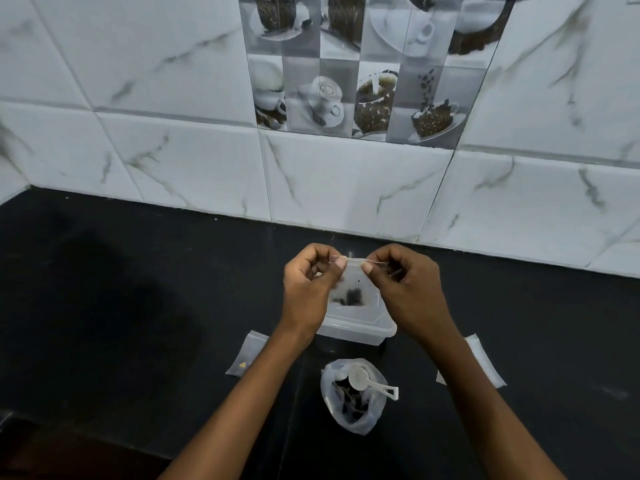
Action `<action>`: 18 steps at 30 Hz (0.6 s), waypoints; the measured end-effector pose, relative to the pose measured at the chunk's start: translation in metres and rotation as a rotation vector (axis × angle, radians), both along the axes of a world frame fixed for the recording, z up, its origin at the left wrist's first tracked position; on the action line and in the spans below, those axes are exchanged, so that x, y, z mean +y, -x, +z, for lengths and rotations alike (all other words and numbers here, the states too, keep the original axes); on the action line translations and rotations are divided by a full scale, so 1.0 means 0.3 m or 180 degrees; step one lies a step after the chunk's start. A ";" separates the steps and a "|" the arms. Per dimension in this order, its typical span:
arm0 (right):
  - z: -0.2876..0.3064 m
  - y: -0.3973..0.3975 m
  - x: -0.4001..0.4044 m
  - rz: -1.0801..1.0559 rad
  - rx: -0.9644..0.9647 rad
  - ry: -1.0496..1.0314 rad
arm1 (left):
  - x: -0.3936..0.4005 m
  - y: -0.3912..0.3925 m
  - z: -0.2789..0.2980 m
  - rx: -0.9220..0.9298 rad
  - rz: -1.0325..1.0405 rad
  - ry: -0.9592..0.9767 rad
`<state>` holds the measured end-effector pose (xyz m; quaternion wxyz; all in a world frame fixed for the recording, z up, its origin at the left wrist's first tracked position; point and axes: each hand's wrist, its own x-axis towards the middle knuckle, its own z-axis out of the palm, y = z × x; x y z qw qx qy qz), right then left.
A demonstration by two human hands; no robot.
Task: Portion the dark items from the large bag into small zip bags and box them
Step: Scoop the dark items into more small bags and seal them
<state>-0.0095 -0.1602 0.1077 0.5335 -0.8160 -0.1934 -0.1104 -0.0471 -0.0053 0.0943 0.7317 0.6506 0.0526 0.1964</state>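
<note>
On the black surface (pixel 104 306), an empty zip bag (pixel 246 353) lay far left. Left hand (pixel 308 289) and right hand (pixel 408 289) pinched the small zip bag (pixel 351 289) top, above the clear box (pixel 360 329). Large bag (pixel 353 396) with scoop (pixel 367 381) sat nearer; another flat bag (pixel 483 362) lay right.

Two arms in view, both bare from wrist back to frame edge: no sleeves, no cuffs. Left hand (pixel 306 289) bare: no glove, no ring, no watch or band at wrist. Right hand (pixel 412 289) same: ungloved, no jewellery, wrist plain. Thumbnails on both short, trimmed, pale, unpainted. Knuckles and finger backs visible, no tape, plasters or markings. Forearms slim, smooth, unmarked. Upper arms, shoulders, clothing out of frame. Lighting dim, finer detail not resolvable.
</note>
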 end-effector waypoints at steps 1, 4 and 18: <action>0.008 -0.002 0.003 0.0025 -0.0028 0.0043 | 0.001 -0.003 0.005 -0.0008 -0.0012 -0.0002; 0.024 -0.005 0.006 0.0160 -0.0071 0.0203 | 0.006 -0.009 0.011 0.0027 -0.0006 -0.0011; 0.016 -0.005 -0.015 0.0309 -0.0425 0.0778 | 0.005 0.000 0.016 0.0229 -0.0115 -0.0174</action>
